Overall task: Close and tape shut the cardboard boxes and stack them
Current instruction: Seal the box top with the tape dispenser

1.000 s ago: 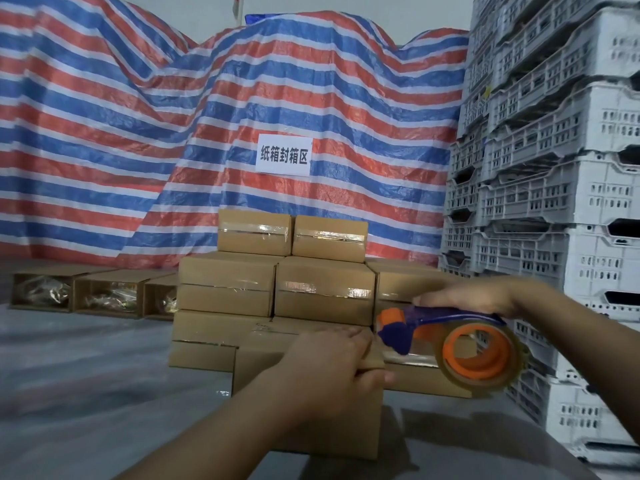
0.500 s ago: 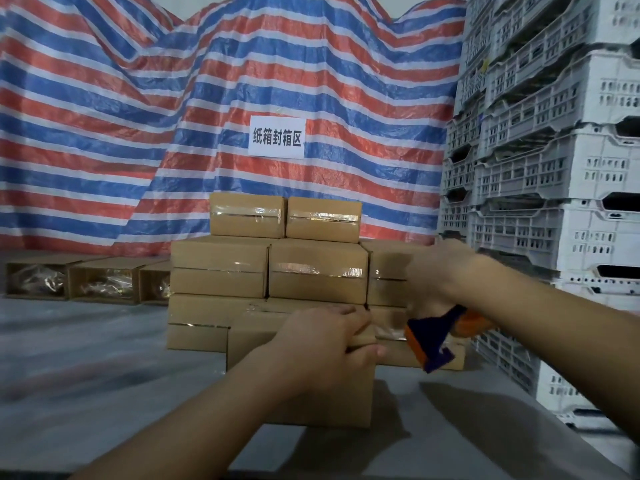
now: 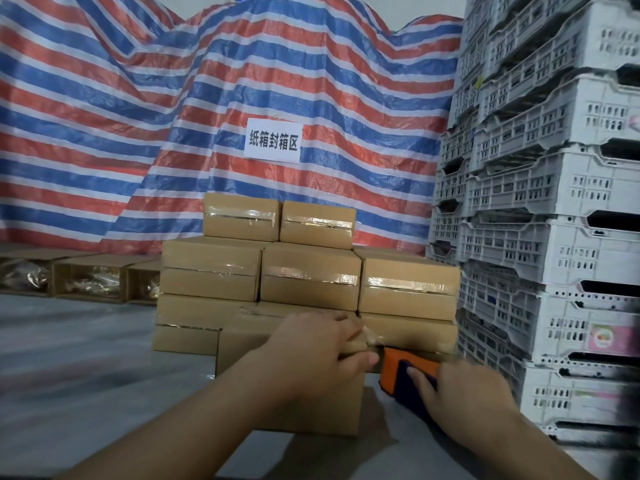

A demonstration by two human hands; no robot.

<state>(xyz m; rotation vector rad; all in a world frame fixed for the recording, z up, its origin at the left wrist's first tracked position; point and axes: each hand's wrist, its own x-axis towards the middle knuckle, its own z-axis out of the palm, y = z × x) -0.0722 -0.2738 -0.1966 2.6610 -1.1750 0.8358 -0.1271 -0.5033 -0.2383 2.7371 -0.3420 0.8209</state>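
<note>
A closed cardboard box (image 3: 242, 351) stands on the grey table in front of me. My left hand (image 3: 318, 344) grips its top right edge, thumb down the near face. My right hand (image 3: 460, 393) holds an orange and blue tape dispenser (image 3: 398, 367) low against the box's right side, where a strip of clear tape (image 3: 370, 336) runs up to the top corner. Behind the box rises a stack of taped boxes (image 3: 311, 282), three layers high.
Several open boxes (image 3: 86, 282) with bagged contents line the back left of the table. White plastic crates (image 3: 554, 202) tower on the right, close to the stack. A striped tarp with a paper sign (image 3: 273, 140) covers the back. Bare grey table surface (image 3: 86, 375) lies to the left.
My right hand has swung the tape dispenser from above the box's right end down past the corner to its right side. My left hand has stayed on the box top.
</note>
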